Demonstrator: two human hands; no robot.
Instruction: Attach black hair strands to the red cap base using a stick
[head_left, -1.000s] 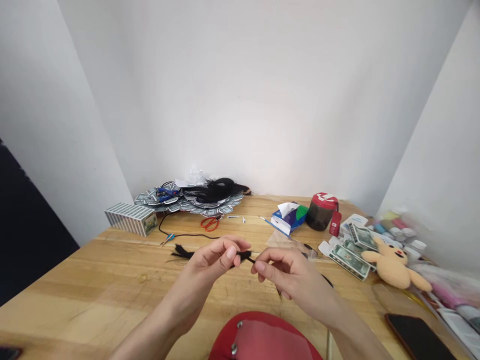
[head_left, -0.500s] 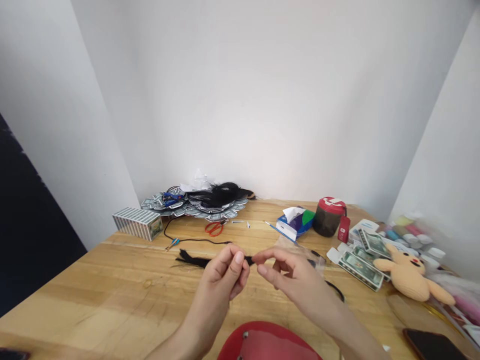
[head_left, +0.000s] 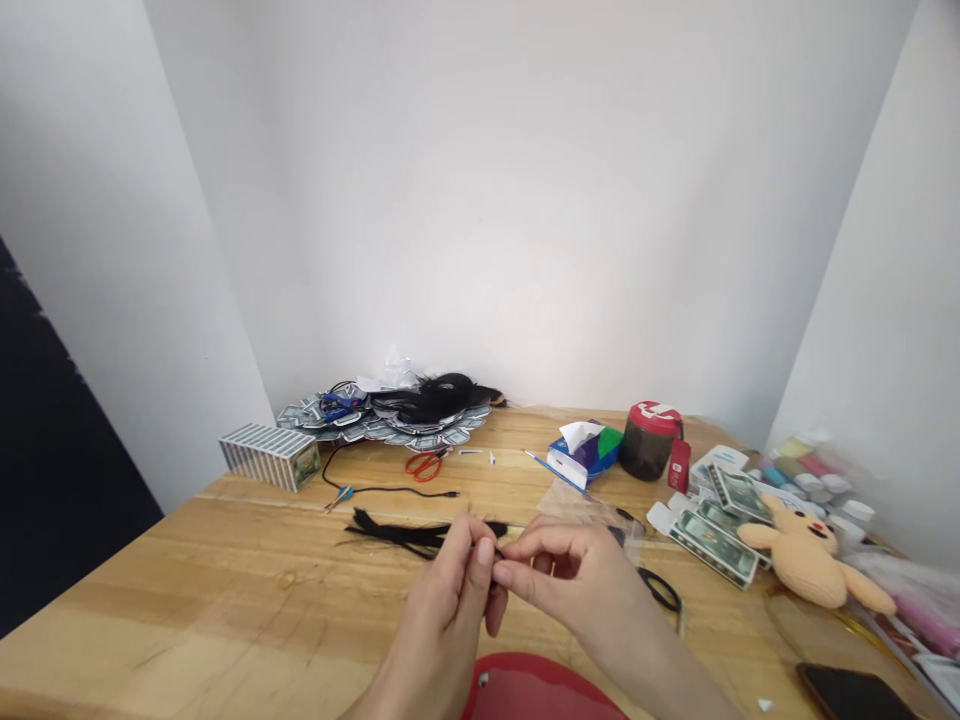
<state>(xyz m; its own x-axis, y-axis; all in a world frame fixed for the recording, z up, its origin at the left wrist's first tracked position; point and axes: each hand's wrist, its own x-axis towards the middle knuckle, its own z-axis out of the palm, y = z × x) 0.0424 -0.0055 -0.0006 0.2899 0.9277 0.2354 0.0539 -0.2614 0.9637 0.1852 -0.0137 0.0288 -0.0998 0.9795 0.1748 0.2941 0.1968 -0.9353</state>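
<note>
a pale wooden tabletop [head_left: 247, 590] is set in a corner of plain white walls [head_left: 480, 200]; a dark panel [head_left: 45, 470] is seen at nine o'clock. with the hands taken as the clock's centre, a heap of grey printed paper [head_left: 439, 432] topped by black hair [head_left: 435, 398] is placed at eleven o'clock, with red-handled scissors [head_left: 425, 465] in front of it. a row of printed cases [head_left: 266, 455] is stood at ten, a dark tub [head_left: 646, 452] with a red lid at two, and a peach doll [head_left: 806, 560] at three.

a thin dark strand [head_left: 499, 553] is pinched at the centre between both hands. the left hand [head_left: 454, 590] is closed narrowly, thumb against finger, on one part of it; by the right hand [head_left: 577, 570] the other part is gripped at thumb and fingertip, the remaining fingers loosely curled. a black hair bundle [head_left: 394, 532] is laid on the tabletop at nine o'clock, partly hidden by the left hand.

on boxes [head_left: 716, 540] at three o'clock, banknote-like designs are printed. white marks are borne by the tub's lid and by a red tag [head_left: 679, 465] beside it, too small to be read.
</note>
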